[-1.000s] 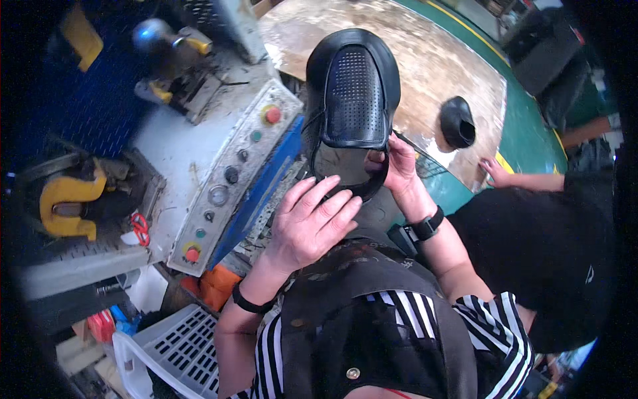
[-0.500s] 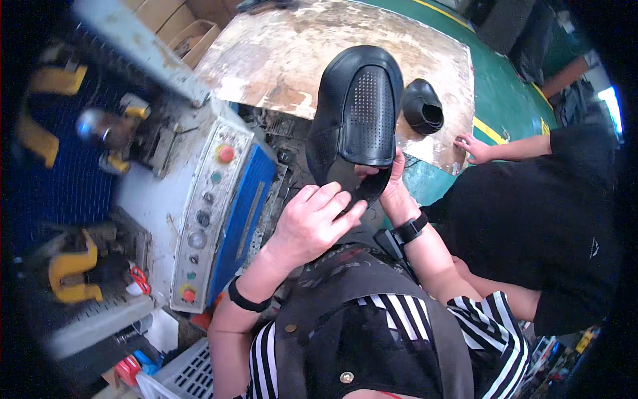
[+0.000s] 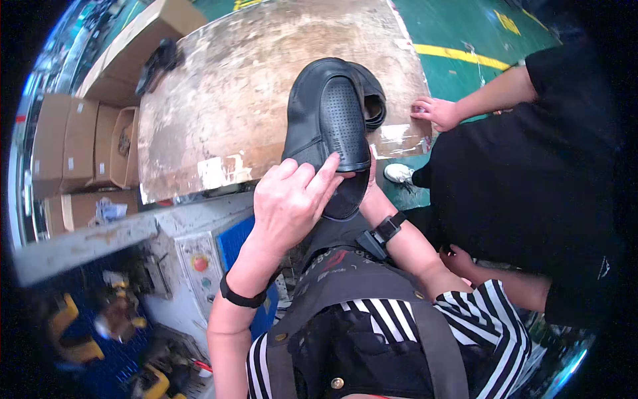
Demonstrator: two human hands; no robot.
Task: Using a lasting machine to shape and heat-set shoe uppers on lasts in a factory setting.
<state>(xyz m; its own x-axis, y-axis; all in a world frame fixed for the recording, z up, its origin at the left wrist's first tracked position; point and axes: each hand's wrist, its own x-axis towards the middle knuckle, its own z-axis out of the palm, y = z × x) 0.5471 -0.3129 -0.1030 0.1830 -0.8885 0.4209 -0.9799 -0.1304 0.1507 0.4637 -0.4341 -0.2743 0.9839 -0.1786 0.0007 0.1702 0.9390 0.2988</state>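
A black slip-on shoe (image 3: 312, 113) with a perforated panel over its top is held up in front of me, toe pointing away. My right hand (image 3: 370, 174) grips it from the right side near the opening; most of those fingers are hidden behind the shoe. On the left, my left hand (image 3: 287, 199) takes the edge of the opening, its index finger lying on the base of the perforated panel and the thumb by the rim. A second black shoe (image 3: 376, 106) stands on the worn wooden table (image 3: 226, 86), partly covered by the held one.
At my right a person in black rests a hand (image 3: 435, 113) on the table's edge. Cardboard boxes (image 3: 80, 143) stand at the left. A machine with a red-button control panel (image 3: 199, 266) is at the lower left. A dark item (image 3: 158, 63) lies at the table's far left.
My view has turned left, bringing the boxes and more table into sight. My left index finger has moved from the shoe's opening onto its panel. The second shoe is now partly behind the held one.
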